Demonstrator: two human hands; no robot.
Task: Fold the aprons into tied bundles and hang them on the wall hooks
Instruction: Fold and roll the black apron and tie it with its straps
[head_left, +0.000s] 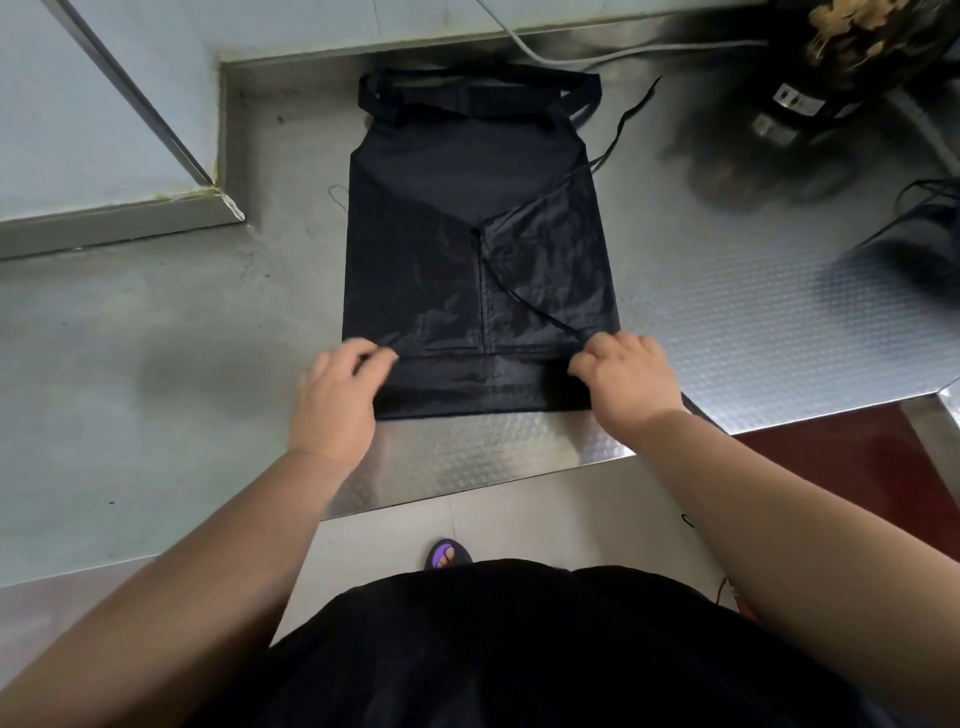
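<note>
A: Grip state?
B: The left grip (337, 395) pinches the left end of the apron (467, 208) at its near fold; the right grip (626, 379) curls round the right end.
A: Orientation?
B: The apron lies flat on the surface (467, 449), long axis pointing away from both grips; rolling likely proceeds that way.

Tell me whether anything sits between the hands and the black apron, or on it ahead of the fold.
Nothing does. The left hand and right hand grip the folded near edge of the black fabric apron on the steel table. Ahead, only its own thin black tie string crosses the right half.
</note>
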